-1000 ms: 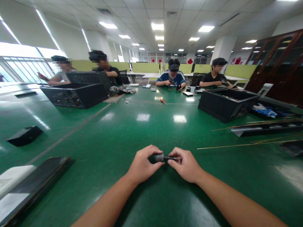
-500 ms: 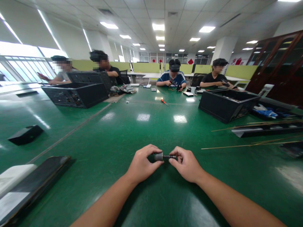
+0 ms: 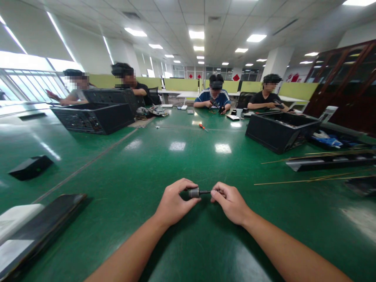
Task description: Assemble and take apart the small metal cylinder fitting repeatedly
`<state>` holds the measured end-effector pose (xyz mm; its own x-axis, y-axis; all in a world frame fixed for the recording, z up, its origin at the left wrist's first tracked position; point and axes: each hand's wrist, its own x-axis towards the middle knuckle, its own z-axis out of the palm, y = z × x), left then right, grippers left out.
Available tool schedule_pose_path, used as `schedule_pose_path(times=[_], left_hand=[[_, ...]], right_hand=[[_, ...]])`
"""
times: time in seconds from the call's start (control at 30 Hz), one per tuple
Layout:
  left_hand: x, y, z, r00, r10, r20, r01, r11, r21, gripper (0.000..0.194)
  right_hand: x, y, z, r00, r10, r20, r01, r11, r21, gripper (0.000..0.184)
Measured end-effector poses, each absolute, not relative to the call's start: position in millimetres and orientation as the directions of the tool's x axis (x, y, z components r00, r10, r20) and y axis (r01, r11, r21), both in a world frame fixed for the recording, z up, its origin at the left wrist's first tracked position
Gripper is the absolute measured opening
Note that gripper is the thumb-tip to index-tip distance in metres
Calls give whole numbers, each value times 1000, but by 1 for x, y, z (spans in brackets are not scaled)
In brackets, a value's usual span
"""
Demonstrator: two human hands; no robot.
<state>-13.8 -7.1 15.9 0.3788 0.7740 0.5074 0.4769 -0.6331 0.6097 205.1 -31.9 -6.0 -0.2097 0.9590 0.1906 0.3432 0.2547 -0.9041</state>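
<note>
My left hand (image 3: pixel 173 203) and my right hand (image 3: pixel 230 203) meet low in the middle of the head view, just above the green table (image 3: pixel 182 156). Between them is a small grey cylindrical part (image 3: pixel 194 192) with a thin dark shaft (image 3: pixel 205 192) sticking out to the right. The left fingers pinch the grey cylinder. My right thumb and fingers are closed on the far end of the shaft. Both forearms reach in from the bottom edge.
Open black computer cases stand at the left (image 3: pixel 94 116) and right (image 3: pixel 279 131). Thin rods (image 3: pixel 311 180) and a black panel (image 3: pixel 329 161) lie at right. A dark flat panel (image 3: pixel 41 231) and a small black box (image 3: pixel 31 166) lie at left. Several people sit at the far end; a red screwdriver (image 3: pixel 202 126) lies mid-table.
My hands have drawn slightly apart, so more of the thin shaft shows between them. The cylinder and both hands sit a little higher and further left than before.
</note>
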Motion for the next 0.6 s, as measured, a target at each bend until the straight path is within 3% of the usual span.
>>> schedule_pose_path(times=[0.3, 0.47, 0.6], left_hand=[[-16, -1, 17, 260, 831, 492, 577, -542, 611, 27], [-22, 13, 11, 69, 929, 363, 523, -344, 780, 40], [-39, 19, 13, 5, 951, 310, 431, -281, 857, 46]], right_hand=[[211, -27, -15, -143, 972, 189, 277, 222, -935, 39], [211, -26, -17, -151, 968, 201, 289, 238, -927, 52], [210, -26, -16, -108, 963, 246, 282, 267, -921, 47]])
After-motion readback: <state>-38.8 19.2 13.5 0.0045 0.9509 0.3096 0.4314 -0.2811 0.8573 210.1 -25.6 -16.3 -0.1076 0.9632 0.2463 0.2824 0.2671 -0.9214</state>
